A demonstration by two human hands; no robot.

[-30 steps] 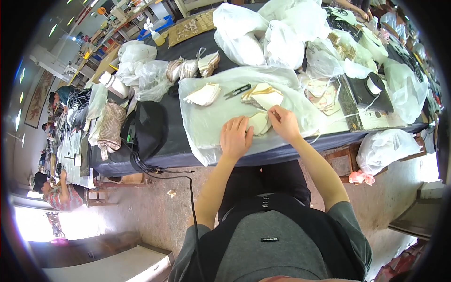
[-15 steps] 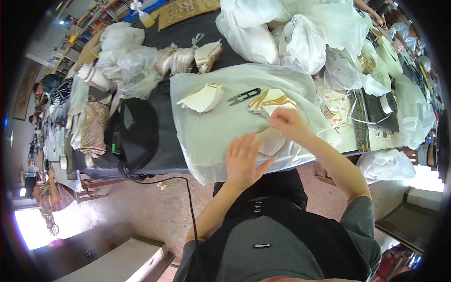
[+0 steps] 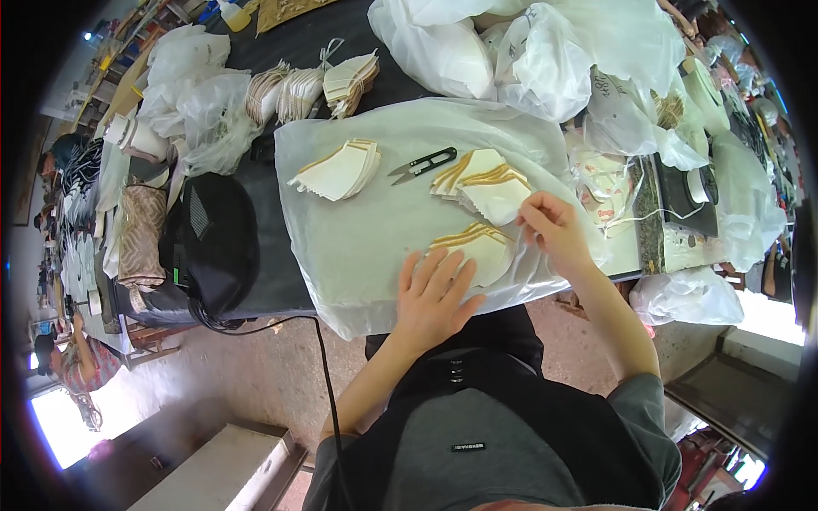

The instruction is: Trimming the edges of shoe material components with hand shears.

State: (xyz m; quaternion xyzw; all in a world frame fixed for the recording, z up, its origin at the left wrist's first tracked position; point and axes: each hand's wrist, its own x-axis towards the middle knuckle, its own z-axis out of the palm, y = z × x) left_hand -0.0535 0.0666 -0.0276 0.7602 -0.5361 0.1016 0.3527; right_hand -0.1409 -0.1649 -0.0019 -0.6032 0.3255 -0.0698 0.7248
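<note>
My left hand (image 3: 433, 294) rests with fingers spread at the left edge of a near stack of white cut pieces with tan edges (image 3: 479, 254). My right hand (image 3: 554, 234) has its fingers bent together at the right edge of another fanned stack of white pieces (image 3: 498, 200); whether a piece is pinched there is hidden. A third stack of the same pieces (image 3: 341, 170) lies at the left of the plastic sheet (image 3: 375, 238). Between the two far stacks lies a pair of black thread snips (image 3: 423, 165), its blades pointing left.
A black mesh-backed bag (image 3: 220, 243) with a cable (image 3: 324, 383) stands left of the sheet. Tied bundles of pieces (image 3: 300, 92) and stuffed plastic bags (image 3: 545, 64) lie behind. A white tape roll (image 3: 703, 185) stands at right. Another person (image 3: 81, 358) is at far left.
My right hand has moved right, off the top of the fanned stack to its edge. The left hand has drawn back toward me, baring more of the near stack. The view has shifted slightly.
</note>
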